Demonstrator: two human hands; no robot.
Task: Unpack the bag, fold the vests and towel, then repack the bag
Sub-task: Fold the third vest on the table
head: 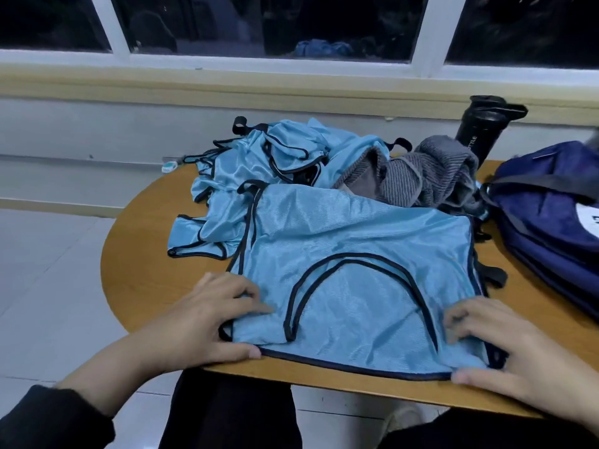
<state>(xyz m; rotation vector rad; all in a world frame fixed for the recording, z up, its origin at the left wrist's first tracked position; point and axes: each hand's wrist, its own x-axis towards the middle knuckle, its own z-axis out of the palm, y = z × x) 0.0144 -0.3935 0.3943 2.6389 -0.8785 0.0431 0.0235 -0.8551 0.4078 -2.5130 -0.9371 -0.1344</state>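
A light blue vest (350, 254) w/ black trim was laid flat on the round wooden table (142, 264), at the near edge. Its near left corner was pinched by the left hand (207, 315): thumb at the hem, fingers curled on top of the cloth. Its near right corner was pinched the same way by the right hand (505, 348), thumb at the hem & fingers bent over the black trim.

More blue vests (259, 163) were heaped in a messy pile on the far side of the table, just behind the flat one & partly under it. A grey towel (428, 176) was bunched up to the right of the pile, touching it. A black bottle (479, 131) was stood upright behind the towel, by the wall. The dark blue bag (547, 209) was set at the right edge of the table, near the towel. A small white & teal thing (169, 166) was seen at the far left edge of the table; what it was can't be told.
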